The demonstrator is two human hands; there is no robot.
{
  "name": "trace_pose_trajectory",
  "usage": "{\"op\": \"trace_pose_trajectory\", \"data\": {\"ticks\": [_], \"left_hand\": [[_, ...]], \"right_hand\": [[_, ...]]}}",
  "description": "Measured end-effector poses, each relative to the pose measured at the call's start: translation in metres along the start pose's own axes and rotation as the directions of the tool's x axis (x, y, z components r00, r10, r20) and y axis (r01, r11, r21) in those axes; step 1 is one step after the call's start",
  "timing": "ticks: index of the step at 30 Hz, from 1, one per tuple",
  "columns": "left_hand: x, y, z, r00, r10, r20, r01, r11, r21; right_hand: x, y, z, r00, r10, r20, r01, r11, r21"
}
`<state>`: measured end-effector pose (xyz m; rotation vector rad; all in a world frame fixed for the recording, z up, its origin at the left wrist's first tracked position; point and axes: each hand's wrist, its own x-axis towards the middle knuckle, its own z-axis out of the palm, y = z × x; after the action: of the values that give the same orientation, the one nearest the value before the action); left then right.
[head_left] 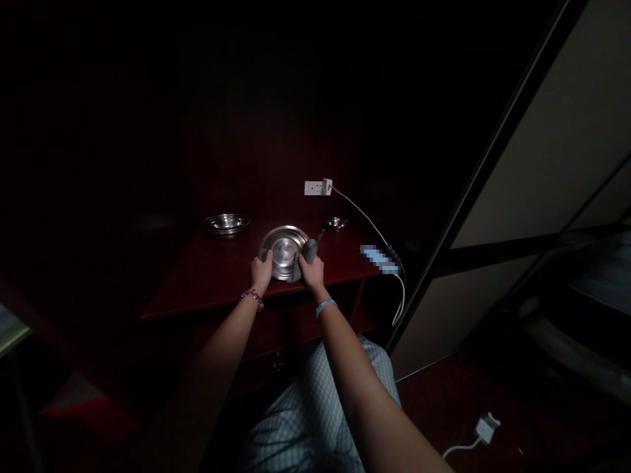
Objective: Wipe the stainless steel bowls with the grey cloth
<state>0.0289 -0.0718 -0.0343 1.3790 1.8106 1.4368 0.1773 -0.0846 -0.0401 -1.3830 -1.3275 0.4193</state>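
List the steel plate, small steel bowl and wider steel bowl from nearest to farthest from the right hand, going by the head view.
1. The steel plate: in front, rim pressed by the right hand through a grey cloth.
2. The small steel bowl: back right.
3. The wider steel bowl: back left.

Dim, with deep shadows throughout.

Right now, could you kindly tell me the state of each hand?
Left hand: holding the steel plate.
Right hand: closed on a grey cloth.
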Motion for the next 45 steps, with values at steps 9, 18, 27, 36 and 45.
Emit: {"op": "trace_pose_trajectory", "data": {"ticks": [9, 18, 27, 36, 45], "left_hand": [[0.0004, 0.0002, 0.0003, 1.000, -0.029, -0.006, 0.029, 0.999, -0.043], [0.0010, -0.0010, 0.0008, 1.000, -0.023, 0.008, 0.023, 0.998, -0.064], [0.0015, -0.0018, 0.0015, 1.000, -0.024, -0.014, 0.023, 0.999, -0.027], [0.0014, -0.0028, 0.0024, 1.000, -0.013, -0.017, 0.012, 0.999, -0.036], [0.0023, -0.0037, 0.0026, 1.000, -0.014, -0.005, 0.014, 0.999, -0.039]], "right_hand": [[-0.0002, -0.0001, 0.0008, 1.000, 0.017, 0.008, -0.017, 1.000, -0.001], [-0.0017, -0.0041, -0.0017, 1.000, 0.012, 0.014, -0.012, 1.000, -0.015], [-0.0013, -0.0029, -0.0017, 1.000, 0.013, 0.013, -0.013, 1.000, -0.021], [0.0000, 0.0003, 0.0002, 1.000, -0.002, 0.003, 0.002, 1.000, -0.009], [-0.0013, -0.0024, -0.0016, 1.000, 0.001, 0.010, -0.001, 1.000, -0.010]]}}
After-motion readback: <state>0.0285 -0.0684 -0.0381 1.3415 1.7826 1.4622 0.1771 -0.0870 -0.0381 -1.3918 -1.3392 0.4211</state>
